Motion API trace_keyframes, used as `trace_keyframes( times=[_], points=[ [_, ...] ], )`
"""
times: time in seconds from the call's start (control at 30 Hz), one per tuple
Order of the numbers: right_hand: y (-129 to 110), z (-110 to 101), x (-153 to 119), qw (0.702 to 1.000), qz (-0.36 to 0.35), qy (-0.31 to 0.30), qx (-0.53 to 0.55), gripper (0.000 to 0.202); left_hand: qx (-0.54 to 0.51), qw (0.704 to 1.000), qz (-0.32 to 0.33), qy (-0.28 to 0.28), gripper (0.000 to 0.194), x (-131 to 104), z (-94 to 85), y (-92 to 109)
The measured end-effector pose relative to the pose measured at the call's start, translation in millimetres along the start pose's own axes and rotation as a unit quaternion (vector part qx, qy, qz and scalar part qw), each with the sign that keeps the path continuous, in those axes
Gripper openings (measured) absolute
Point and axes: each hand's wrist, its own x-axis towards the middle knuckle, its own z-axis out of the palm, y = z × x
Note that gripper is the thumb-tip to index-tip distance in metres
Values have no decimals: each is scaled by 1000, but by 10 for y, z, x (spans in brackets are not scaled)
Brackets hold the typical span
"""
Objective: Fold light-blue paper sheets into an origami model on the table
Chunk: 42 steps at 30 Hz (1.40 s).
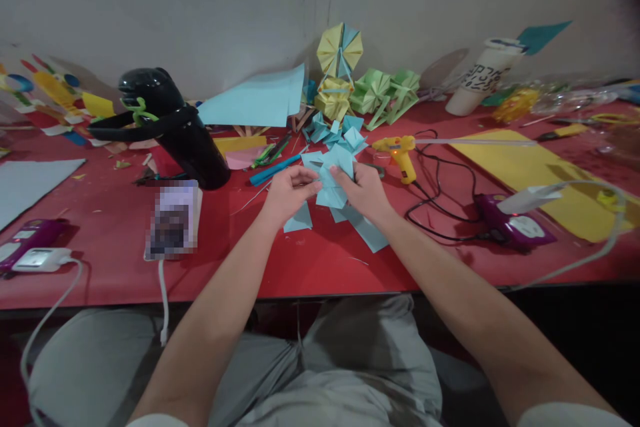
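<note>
Pointing lengthwise roughly forward, light-blue paper (338,161) pinched in right hand (367,187), grip of curled left hand (291,188) unclear

You can read no text with certainty here: the white cup (479,79) facing you at the back of the desk (300,273) carries bold dark lettering, too tilted and blurred to make out.

Rightward obstacle — yellow glue gun (401,156)

Short pale sleeves (565,415) leave the forearms (225,293) bare, and the loose, creased trousers (370,337) look grey-green.
</note>
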Motion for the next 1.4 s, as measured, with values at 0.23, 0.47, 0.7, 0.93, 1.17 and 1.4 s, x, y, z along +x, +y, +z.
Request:
trace_keyframes(
  times=[0.23, 0.47, 0.7, 0.93, 1.17, 1.4],
  points=[
    [2, 15, -2, 1000, 13, 1, 21, 41, -11, 1000, -1, 1, 30, -1, 11, 26],
    [-5, -57, 34, 985, 95, -71, 125, 43, -9, 1000, 22, 19, 27, 26, -32, -21],
    [53, -134, 67, 980, 98, -117, 128, 43, 17, 999, 37, 32, 26, 45, -90, -28],
    [8, -148, 60, 985, 106, -85, 107, 52, 19, 998, 52, 23, 23, 46, -100, -8],
    [18, -129, 79, 975, 125, -102, 153, 53, 17, 998, 38, 40, 22, 36, -83, 37],
    [76, -141, 118, 964, 127, -50, 228, 48, -6, 997, 17, 69, 19, 47, -104, 50]
  ],
)
